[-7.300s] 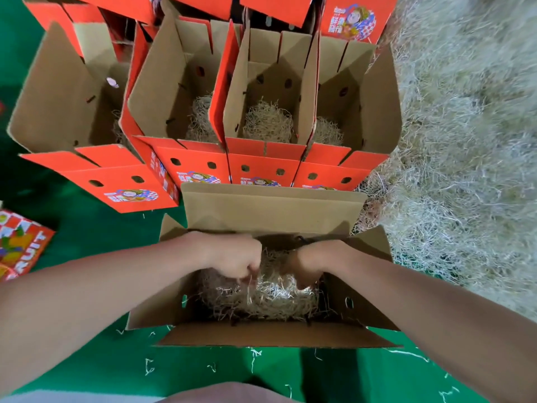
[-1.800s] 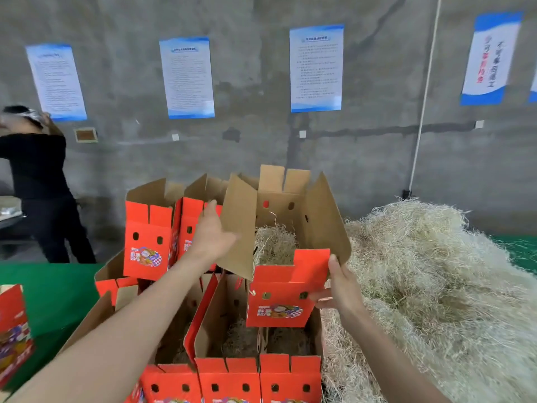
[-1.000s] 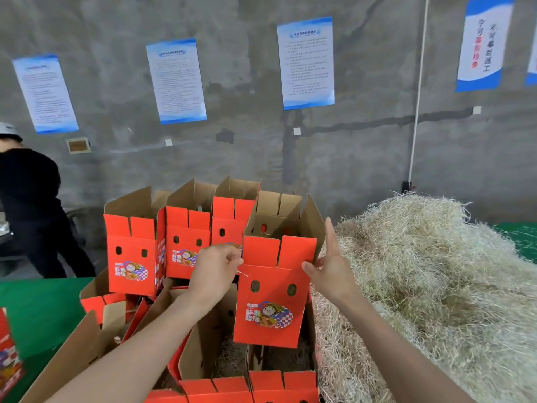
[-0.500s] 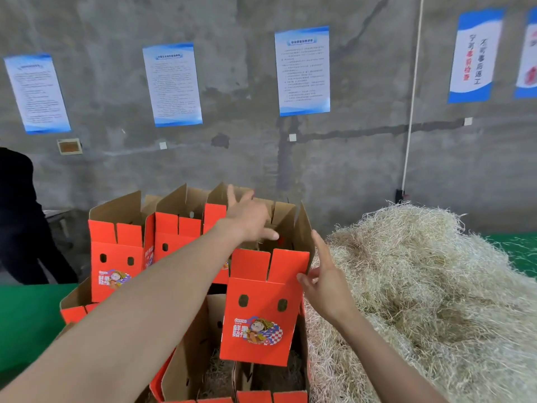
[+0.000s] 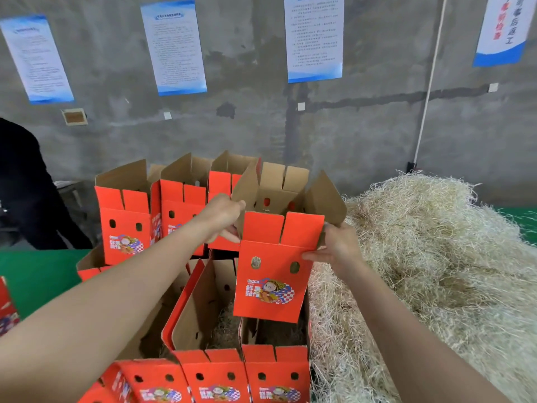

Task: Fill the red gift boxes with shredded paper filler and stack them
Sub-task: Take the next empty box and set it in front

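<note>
Left hand [image 5: 223, 213] lowered, gripping red cardboard box [image 5: 270, 298]

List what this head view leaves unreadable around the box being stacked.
Head view only:
- Fill level in the held box: hidden by its red front.
- Whether it rests on the boxes below: underside hidden.
- Text on the posters: too small, blurred.
- Person in black: cut off by left edge.
</note>
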